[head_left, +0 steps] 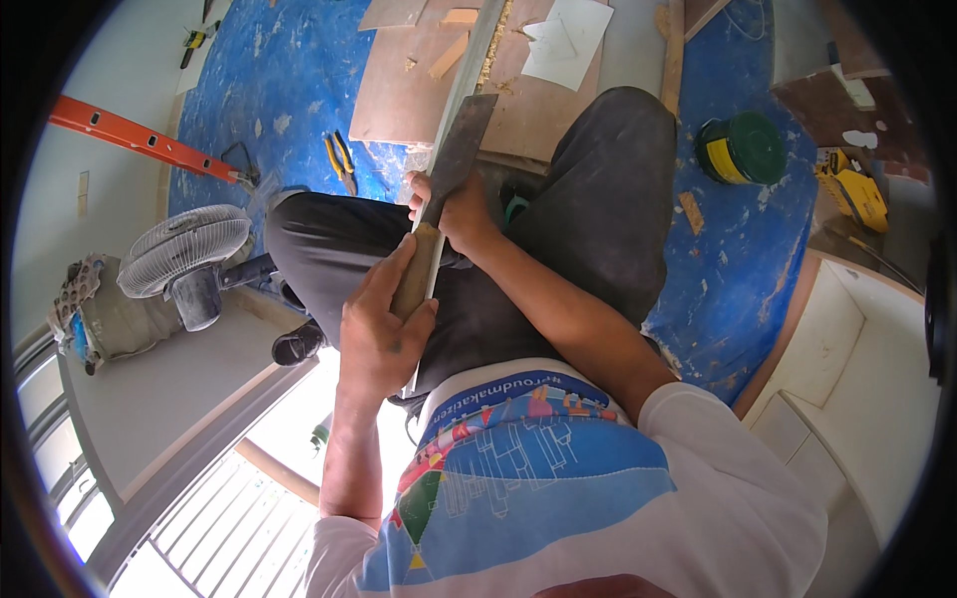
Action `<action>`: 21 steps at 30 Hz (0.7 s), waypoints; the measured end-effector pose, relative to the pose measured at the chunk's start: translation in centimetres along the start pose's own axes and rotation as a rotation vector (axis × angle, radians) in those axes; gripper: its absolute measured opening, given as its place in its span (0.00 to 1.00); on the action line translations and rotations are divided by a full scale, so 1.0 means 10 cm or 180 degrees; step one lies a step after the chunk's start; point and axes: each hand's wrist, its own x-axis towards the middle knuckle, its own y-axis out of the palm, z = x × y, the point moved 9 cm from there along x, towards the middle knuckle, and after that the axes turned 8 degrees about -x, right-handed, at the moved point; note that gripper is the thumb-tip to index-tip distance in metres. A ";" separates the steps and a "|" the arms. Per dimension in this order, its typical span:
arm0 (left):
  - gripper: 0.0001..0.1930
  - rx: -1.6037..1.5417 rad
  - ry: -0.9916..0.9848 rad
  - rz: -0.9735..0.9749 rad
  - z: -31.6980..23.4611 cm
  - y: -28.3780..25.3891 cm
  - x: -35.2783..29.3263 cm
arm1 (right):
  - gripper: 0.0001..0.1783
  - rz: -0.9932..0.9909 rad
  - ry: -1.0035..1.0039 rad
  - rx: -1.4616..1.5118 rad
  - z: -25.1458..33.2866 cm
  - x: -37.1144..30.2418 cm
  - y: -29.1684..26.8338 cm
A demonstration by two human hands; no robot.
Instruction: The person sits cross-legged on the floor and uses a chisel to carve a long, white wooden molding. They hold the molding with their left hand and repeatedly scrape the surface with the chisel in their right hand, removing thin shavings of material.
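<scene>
My left hand (382, 317) is closed round the wooden handle (413, 284) of a broad, dark-bladed knife (462, 149). Its flat blade points away from me, lying along a long, pale, narrow bar (461, 88). My right hand (467, 216) wraps the bar from beneath, close to where the blade meets the handle. Fingertips show on the bar's left side, while the blade covers part of this grip. The bar slants over my lap between my bent legs, and its far end leaves the top of the view. Whether it is wood or metal I cannot tell.
Brown boards (399, 85) with wood scraps and shavings lie ahead on a blue sheet (284, 100). Pliers (340, 159) rest left of them. A fan (186, 254) and an orange ladder (150, 137) stand left. A green tub (743, 148) and a yellow tool (854, 189) sit right.
</scene>
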 end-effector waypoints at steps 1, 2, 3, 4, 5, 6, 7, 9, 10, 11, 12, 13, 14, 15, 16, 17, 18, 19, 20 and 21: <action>0.33 -0.0006 -0.0015 -0.0014 -0.02 -0.01 -0.01 | 0.13 0.0010 -0.0007 -0.0091 0.00 0.01 0.00; 0.33 -0.0011 -0.0028 -0.0027 -0.04 -0.02 -0.03 | 0.13 -0.0003 0.0007 -0.0106 -0.02 0.01 0.00; 0.33 -0.0021 -0.0041 -0.0037 -0.05 -0.02 -0.05 | 0.13 -0.0019 0.0020 -0.0125 -0.01 0.00 0.00; 0.33 -0.0023 -0.0006 -0.0033 -0.05 -0.01 -0.06 | 0.13 -0.0036 0.0034 -0.0144 0.00 0.00 0.01; 0.33 -0.0025 0.0030 -0.0028 -0.04 -0.01 -0.08 | 0.13 -0.0054 0.0036 -0.0144 0.01 -0.02 0.01; 0.33 -0.0030 0.0070 -0.0028 -0.03 0.00 -0.08 | 0.12 -0.0069 0.0035 -0.0148 0.01 -0.03 0.02; 0.33 -0.0071 0.0078 -0.0026 -0.01 0.01 -0.08 | 0.12 -0.0084 0.0034 -0.0152 0.01 -0.04 0.02; 0.33 -0.0156 0.0095 -0.0033 0.03 0.03 -0.08 | 0.12 -0.0182 0.0151 -0.0258 -0.04 -0.01 0.02; 0.33 -0.0085 0.0059 -0.0038 0.02 0.04 -0.07 | 0.12 -0.0227 0.0208 -0.0313 -0.07 0.00 0.01; 0.33 -0.0015 0.0025 -0.0042 0.00 0.05 -0.06 | 0.13 -0.0204 0.0122 -0.0249 -0.06 0.01 0.02; 0.33 0.0056 -0.0011 -0.0042 0.00 0.07 -0.04 | 0.13 -0.0185 0.0038 -0.0185 -0.08 0.02 0.01; 0.33 0.0050 -0.0009 -0.0043 -0.01 0.08 -0.04 | 0.13 -0.0168 -0.0048 -0.0120 -0.10 0.03 0.00; 0.32 0.0045 -0.0006 -0.0041 -0.01 0.10 -0.03 | 0.13 -0.0167 -0.0021 -0.0145 -0.14 0.07 -0.01; 0.32 0.0042 -0.0013 -0.0050 -0.01 0.10 -0.03 | 0.14 -0.0155 0.0014 -0.0170 -0.18 0.10 0.00; 0.32 0.0037 0.0011 -0.0063 0.01 0.11 -0.02 | 0.15 -0.0145 0.0047 -0.0194 -0.21 0.12 0.01; 0.32 0.0033 0.0037 -0.0075 0.04 0.13 -0.01 | 0.16 -0.0126 0.0065 -0.0195 -0.24 0.13 0.00; 0.32 0.0024 0.0062 -0.0094 0.06 0.14 0.01 | 0.16 -0.0099 0.0082 -0.0202 -0.25 0.12 -0.01; 0.32 -0.0013 0.0023 -0.0046 0.07 0.17 0.04 | 0.16 -0.0073 0.0098 -0.0209 -0.25 0.12 -0.01; 0.33 -0.0049 -0.0016 0.0003 0.08 0.20 0.08 | 0.16 -0.0054 0.0000 -0.0145 -0.23 0.13 -0.01; 0.33 -0.0088 -0.0049 0.0063 0.08 0.23 0.11 | 0.17 -0.0048 -0.0102 -0.0081 -0.21 0.15 -0.02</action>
